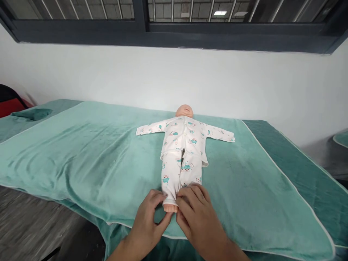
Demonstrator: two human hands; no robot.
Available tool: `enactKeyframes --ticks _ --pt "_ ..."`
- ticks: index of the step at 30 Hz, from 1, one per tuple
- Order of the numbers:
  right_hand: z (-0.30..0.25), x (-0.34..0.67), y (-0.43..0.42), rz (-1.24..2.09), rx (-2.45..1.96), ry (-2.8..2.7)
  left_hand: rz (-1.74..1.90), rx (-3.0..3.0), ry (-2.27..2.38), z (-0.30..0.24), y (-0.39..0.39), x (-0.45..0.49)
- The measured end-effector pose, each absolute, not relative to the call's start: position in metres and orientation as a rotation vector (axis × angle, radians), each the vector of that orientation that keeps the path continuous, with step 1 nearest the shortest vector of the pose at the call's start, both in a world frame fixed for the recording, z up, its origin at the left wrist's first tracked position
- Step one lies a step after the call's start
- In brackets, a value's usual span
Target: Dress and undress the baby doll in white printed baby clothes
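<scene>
A baby doll (184,110) lies on its back on a light green blanket (114,152), its arms spread and its head towards the wall. It wears a white printed long-sleeved top (185,136) and matching trousers (171,174). At the trouser cuff on the left of the picture, the doll's bare toes (170,208) show. My left hand (149,215) curls around that cuff, fingertips on its outer side and thumb by the toes. From the other side my right hand (197,214) pinches the same cuff with bent fingers, hiding the doll's other foot.
Darker green covering (299,166) shows at both sides of the blanket. A white wall (174,76) rises behind, below a dark window frame (174,34). A red and black item (11,103) is at the far left, and grey floor (35,224) shows lower left.
</scene>
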State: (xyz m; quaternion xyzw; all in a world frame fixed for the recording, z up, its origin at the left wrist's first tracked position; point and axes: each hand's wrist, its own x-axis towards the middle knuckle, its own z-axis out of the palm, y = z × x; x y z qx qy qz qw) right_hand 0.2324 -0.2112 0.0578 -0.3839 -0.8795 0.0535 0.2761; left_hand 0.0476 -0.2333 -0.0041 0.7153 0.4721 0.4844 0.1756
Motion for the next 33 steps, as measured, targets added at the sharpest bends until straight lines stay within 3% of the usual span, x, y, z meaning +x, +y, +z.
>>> enactKeyframes --ticks 16,25,33 --pt "0.039 0.245 -0.218 0.293 -1.039 -2.281 1.553 2.024 1.463 -0.022 -0.236 0.067" --pt "0.037 0.262 -0.225 0.279 -1.099 -2.072 1.358 2.163 1.436 -0.007 -0.244 0.057" --pt "0.034 0.263 -0.235 0.255 -0.907 -2.272 1.202 2.441 1.284 0.005 -0.242 0.057"
